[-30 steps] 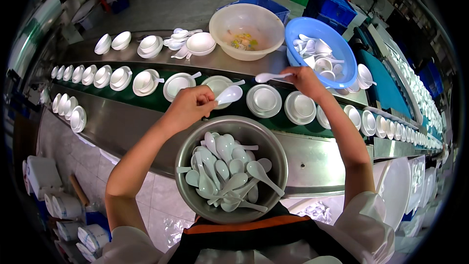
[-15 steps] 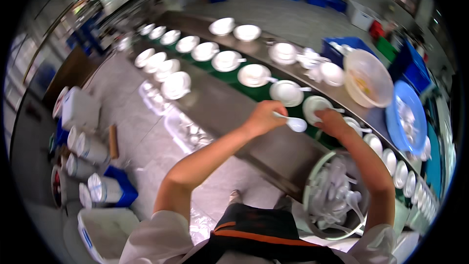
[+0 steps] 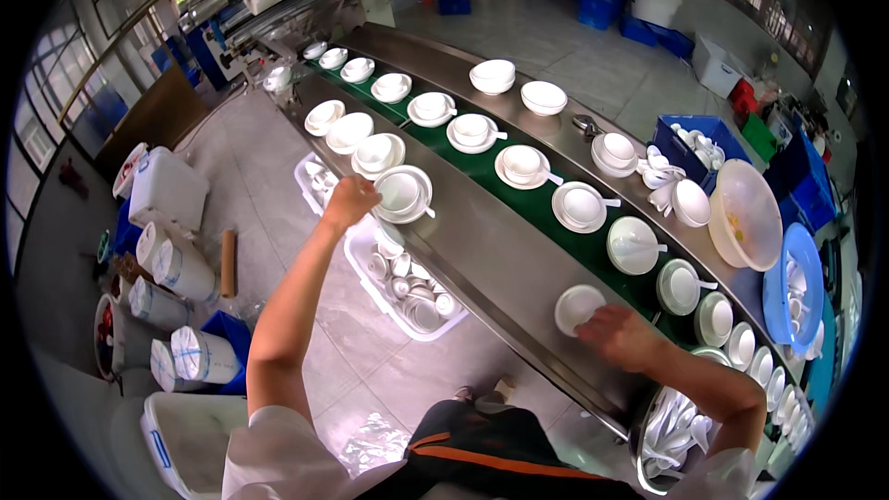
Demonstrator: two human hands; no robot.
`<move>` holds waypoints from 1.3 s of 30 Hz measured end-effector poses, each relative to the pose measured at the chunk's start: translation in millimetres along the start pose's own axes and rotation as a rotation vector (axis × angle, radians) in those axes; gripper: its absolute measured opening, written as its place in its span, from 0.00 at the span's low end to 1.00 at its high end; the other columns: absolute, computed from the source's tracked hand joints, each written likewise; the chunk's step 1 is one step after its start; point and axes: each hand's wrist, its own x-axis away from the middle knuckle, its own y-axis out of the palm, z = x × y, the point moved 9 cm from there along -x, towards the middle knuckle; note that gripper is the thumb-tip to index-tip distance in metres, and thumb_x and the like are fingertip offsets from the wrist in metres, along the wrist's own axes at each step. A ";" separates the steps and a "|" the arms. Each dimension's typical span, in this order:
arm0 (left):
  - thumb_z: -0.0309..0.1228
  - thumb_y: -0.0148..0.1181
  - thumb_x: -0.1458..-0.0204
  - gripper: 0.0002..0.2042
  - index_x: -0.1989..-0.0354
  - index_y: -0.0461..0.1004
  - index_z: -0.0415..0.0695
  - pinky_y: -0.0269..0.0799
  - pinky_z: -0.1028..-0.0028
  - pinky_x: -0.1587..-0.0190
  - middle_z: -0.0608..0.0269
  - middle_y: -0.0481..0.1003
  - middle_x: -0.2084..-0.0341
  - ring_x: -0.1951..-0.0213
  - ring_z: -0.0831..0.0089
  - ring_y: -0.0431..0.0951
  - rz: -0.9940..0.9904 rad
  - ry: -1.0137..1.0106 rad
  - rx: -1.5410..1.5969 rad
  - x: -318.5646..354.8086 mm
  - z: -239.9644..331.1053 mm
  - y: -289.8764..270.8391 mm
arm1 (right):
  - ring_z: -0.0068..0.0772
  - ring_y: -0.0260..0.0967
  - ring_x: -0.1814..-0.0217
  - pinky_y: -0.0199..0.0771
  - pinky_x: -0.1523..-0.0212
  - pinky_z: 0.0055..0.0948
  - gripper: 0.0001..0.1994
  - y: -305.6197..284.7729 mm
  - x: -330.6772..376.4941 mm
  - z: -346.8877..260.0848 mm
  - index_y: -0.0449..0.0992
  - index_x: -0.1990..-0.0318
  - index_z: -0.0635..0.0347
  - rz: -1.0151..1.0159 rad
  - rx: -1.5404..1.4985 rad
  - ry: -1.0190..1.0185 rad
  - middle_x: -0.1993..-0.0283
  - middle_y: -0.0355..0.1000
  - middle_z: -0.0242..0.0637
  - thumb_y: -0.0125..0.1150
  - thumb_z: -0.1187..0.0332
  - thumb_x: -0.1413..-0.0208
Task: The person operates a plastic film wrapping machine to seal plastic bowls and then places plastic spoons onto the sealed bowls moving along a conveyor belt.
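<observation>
My left hand (image 3: pixel 352 202) reaches to the near edge of the metal table, its fingers pinched beside a white bowl stacked on a plate (image 3: pixel 400 193). A white spoon (image 3: pixel 388 235) seems to hang from these fingers, partly hidden, above a clear bin of small white dishes (image 3: pixel 421 301). Over the metal surface on the near side of the green belt, my right hand (image 3: pixel 622 338) grips the right edge of a small white saucer (image 3: pixel 578 309). Its fingertips are slightly blurred. Place settings of plates, bowls and spoons (image 3: pixel 523 168) line the green belt (image 3: pixel 546 185).
A steel tub of white spoons (image 3: pixel 671 435) stands at the lower right. Along the far ledge are bowls (image 3: pixel 544 98), a cream basin (image 3: pixel 744 213), a blue basin (image 3: pixel 794 287) and a blue crate (image 3: pixel 701 148). White buckets (image 3: pixel 204 355) stand on the floor at left.
My left hand has moved left from above the belt to the stacked bowls. My right hand has come off the belt row toward me and now has a saucer. The view has shifted too.
</observation>
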 end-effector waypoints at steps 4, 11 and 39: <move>0.39 0.60 0.65 0.17 0.75 0.73 0.35 0.70 0.69 0.66 0.50 0.74 0.79 0.73 0.63 0.75 -0.251 -0.104 -0.323 -36.3 2.1 26.2 | 0.29 0.65 0.71 0.67 0.68 0.26 0.09 26.4 -5.4 -5.8 0.68 0.71 0.56 -0.109 0.013 0.007 0.77 0.66 0.31 0.53 0.69 0.64; 0.37 0.55 0.63 0.14 0.81 0.74 0.35 0.70 0.70 0.76 0.54 0.73 0.85 0.81 0.65 0.73 -0.596 0.067 -0.353 -56.6 -26.0 48.9 | 0.34 0.68 0.69 0.69 0.68 0.31 0.07 53.0 -13.4 5.5 0.67 0.72 0.61 -0.121 -0.157 0.105 0.75 0.68 0.37 0.51 0.70 0.61; 0.31 0.62 0.63 0.10 0.83 0.69 0.38 0.62 0.75 0.79 0.66 0.65 0.89 0.84 0.77 0.64 -0.596 0.835 -0.140 -131.7 262.1 205.7 | 0.39 0.70 0.64 0.71 0.67 0.35 0.18 30.2 -39.1 269.1 0.71 0.57 0.50 0.201 -0.010 0.924 0.65 0.71 0.40 0.60 0.59 0.58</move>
